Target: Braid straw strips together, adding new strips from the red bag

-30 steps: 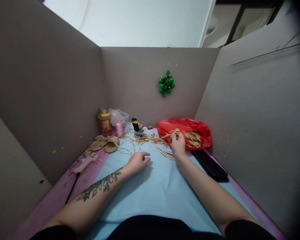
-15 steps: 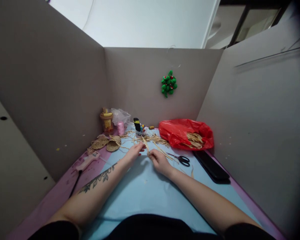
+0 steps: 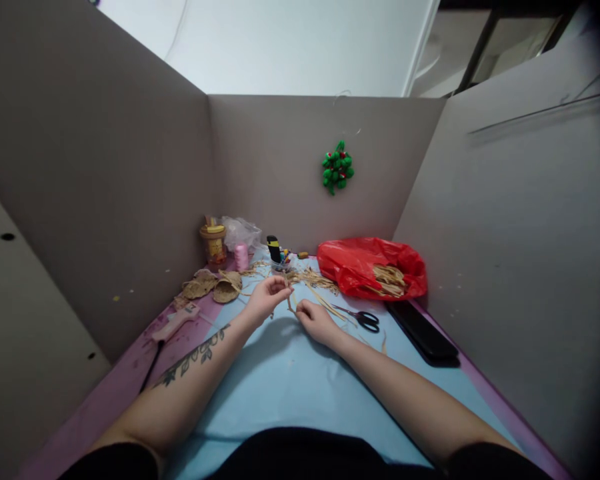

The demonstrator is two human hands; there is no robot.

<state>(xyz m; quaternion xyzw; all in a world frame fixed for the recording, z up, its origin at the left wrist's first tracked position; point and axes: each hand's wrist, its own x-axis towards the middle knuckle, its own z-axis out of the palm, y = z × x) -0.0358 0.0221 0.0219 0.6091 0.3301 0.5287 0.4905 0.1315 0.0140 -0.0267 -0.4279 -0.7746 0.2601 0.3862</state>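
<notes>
A thin straw strip [image 3: 289,301] stands between my hands over the blue cloth. My left hand [image 3: 269,297] pinches it with thumb and fingertips. The strip's lower end is in the closed fingers of my right hand [image 3: 316,320]. Behind my hands, loose straw strips [image 3: 317,279] lie scattered. Black-handled scissors [image 3: 367,321] rest to the right of my right hand. Two woven straw pieces, one a rounded cup shape [image 3: 227,288], sit left of my left hand.
A red plastic bag [image 3: 350,263] holding straw and a black case [image 3: 423,333] are at the right. A pink glue gun [image 3: 177,323], pink thread spool [image 3: 241,257], lidded cup [image 3: 215,247] and pen container [image 3: 281,265] stand left and behind. Grey panels [image 3: 280,167] enclose the table.
My left hand has turned and its fingers have closed on the strip, a little nearer to me. The strip is more upright. My right hand has shifted slightly.
</notes>
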